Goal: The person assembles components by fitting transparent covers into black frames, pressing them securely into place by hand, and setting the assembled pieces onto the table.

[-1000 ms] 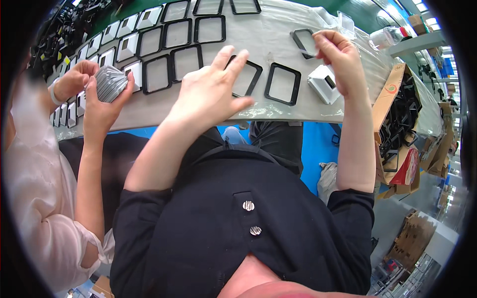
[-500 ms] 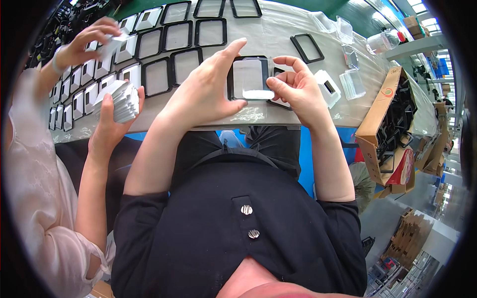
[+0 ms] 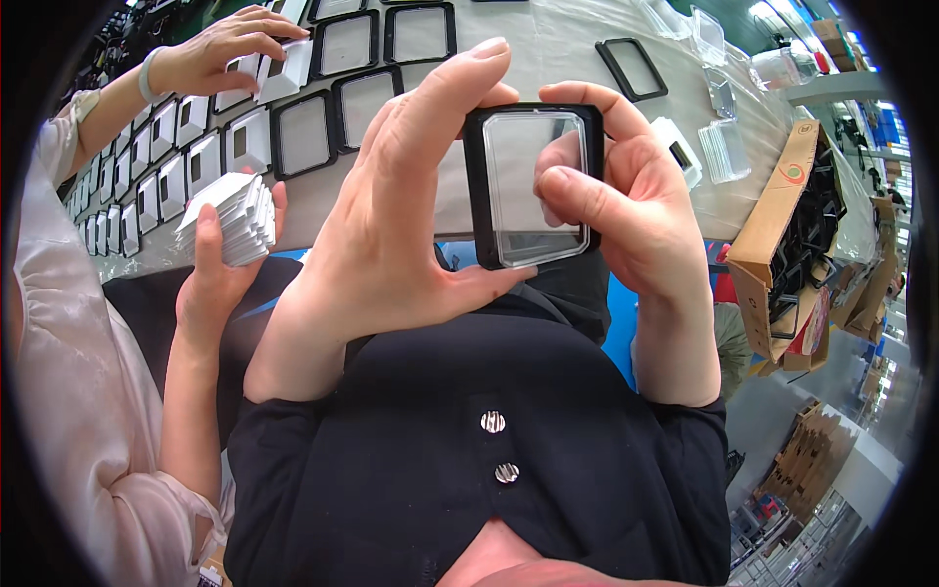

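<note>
Between my two hands a black rectangular frame (image 3: pixel 478 186) with rounded corners is held upright above the table's near edge. A transparent plastic panel (image 3: pixel 518 181) with a raised rim lies within its opening. My left hand (image 3: pixel 386 220) grips the frame's left side, fingers at the top and thumb along the bottom corner. On the other side my right hand (image 3: pixel 646 210) wraps its fingers around the frame's right edge, mostly behind it. Its thumb presses on the panel's face, right of centre. Fingers behind the panel show only dimly through it.
At left, a co-worker's hand (image 3: pixel 220 54) touches a white piece in rows of black frames (image 3: pixel 305 137); the other holds a stack of white pieces (image 3: pixel 235 215). To the right are a loose frame (image 3: pixel 633 68), transparent panels (image 3: pixel 724 152) and a cardboard box (image 3: pixel 773 205) of black frames.
My hands have lifted the frame off the table, nearer to me. The panel, earlier pinched in my right hand, now sits in the frame. The co-worker's far hand has moved right onto a frame.
</note>
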The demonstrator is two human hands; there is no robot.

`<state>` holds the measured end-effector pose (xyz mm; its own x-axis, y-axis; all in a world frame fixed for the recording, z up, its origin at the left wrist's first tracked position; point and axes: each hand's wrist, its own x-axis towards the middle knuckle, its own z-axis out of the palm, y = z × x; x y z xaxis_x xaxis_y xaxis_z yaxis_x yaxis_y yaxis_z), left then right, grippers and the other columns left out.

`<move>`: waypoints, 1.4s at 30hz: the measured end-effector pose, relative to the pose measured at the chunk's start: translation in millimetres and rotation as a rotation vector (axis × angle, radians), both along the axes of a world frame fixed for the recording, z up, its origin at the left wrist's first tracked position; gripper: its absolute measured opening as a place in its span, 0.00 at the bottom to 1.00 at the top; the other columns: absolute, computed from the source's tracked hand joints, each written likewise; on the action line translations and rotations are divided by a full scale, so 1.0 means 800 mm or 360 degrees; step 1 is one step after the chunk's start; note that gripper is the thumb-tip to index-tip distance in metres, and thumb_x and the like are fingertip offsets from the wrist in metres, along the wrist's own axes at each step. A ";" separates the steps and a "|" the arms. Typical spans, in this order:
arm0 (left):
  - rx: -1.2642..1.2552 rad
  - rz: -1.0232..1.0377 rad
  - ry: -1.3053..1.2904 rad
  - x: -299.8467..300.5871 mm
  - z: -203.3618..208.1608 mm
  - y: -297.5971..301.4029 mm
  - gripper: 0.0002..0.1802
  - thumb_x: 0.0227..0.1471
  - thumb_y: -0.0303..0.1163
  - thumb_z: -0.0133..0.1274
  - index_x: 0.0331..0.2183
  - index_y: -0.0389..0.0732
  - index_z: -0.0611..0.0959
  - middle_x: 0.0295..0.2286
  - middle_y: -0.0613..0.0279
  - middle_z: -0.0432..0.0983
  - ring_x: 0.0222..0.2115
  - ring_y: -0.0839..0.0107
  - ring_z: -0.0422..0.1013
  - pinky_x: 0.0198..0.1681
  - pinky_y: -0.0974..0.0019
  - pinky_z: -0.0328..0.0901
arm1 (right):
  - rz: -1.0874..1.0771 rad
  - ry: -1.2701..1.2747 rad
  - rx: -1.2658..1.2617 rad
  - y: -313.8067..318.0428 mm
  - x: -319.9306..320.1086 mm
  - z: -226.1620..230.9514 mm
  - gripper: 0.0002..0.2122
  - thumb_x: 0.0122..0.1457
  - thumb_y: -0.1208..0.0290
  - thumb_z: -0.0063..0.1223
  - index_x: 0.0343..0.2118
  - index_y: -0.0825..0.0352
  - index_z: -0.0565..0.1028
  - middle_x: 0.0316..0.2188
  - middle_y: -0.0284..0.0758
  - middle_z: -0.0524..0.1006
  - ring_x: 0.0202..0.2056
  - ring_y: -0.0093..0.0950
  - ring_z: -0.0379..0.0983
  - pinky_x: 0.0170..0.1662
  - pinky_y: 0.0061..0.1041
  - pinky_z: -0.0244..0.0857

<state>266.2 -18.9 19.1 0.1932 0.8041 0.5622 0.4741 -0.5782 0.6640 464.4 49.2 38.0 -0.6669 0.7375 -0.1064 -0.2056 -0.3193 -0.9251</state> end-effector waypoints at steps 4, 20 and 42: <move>-0.0009 -0.0010 -0.0004 0.001 0.004 -0.002 0.70 0.27 0.27 0.75 0.65 0.37 0.48 0.52 0.41 0.66 0.52 0.56 0.68 0.55 0.57 0.66 | -0.0035 -0.0046 0.0121 -0.002 -0.001 -0.005 0.26 0.56 0.77 0.62 0.56 0.70 0.64 0.29 0.30 0.76 0.31 0.15 0.73 0.35 0.15 0.68; -0.0188 0.0453 0.0249 -0.008 -0.070 -0.005 0.60 0.28 0.33 0.73 0.63 0.41 0.59 0.49 0.58 0.72 0.54 0.55 0.62 0.58 0.55 0.59 | -0.0442 -0.1163 0.1934 -0.003 -0.019 -0.064 0.30 0.50 0.67 0.65 0.57 0.67 0.67 0.48 0.40 0.73 0.47 0.35 0.69 0.49 0.33 0.62; -0.0099 0.0521 0.0802 0.005 -0.053 0.105 0.32 0.39 0.40 0.67 0.49 0.46 0.78 0.54 0.62 0.69 0.57 0.55 0.58 0.61 0.51 0.54 | -0.0789 -0.1469 0.2258 0.055 0.064 -0.013 0.14 0.60 0.63 0.54 0.44 0.65 0.80 0.45 0.39 0.80 0.53 0.40 0.69 0.55 0.40 0.57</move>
<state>270.2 64.9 -23.2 0.1606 0.8953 0.4155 0.8859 -0.3164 0.3393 515.6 93.2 27.9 -0.4694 0.6835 0.5590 0.6777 0.6847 -0.2682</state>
